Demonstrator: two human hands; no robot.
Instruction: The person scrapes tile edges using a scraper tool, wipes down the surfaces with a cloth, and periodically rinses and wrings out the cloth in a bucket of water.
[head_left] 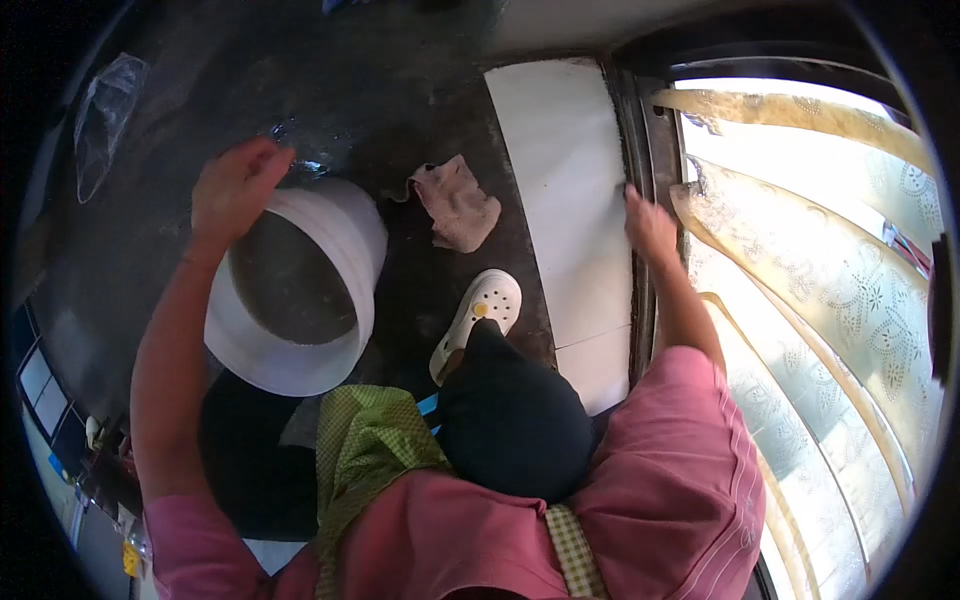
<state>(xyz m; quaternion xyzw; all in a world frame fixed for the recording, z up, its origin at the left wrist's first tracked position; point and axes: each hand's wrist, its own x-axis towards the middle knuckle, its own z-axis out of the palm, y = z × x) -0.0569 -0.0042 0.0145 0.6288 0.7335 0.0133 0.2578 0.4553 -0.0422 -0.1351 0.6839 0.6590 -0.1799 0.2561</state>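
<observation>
My left hand (238,188) is at the far rim of a white plastic bucket (358,225), its fingers curled and seeming to grip the edge. The bucket leans with its mouth towards me, and greyish, murky water or a dull bottom shows inside. My right hand (652,228) is closed beside the dark door or window frame (640,130), at the edge of a white tiled strip (565,190). A small dark bit shows at its fingertips, too unclear to name. Between the hands, a crumpled pinkish-beige rag (458,205) lies on the dark floor.
Right of the frame hang pale patterned curtains (810,220) with yellowish edges, lit from behind. My foot in a white clog (485,308) stands below the rag. A clear plastic bag (105,120) lies at the upper left. The floor (400,90) glistens wet beyond the bucket.
</observation>
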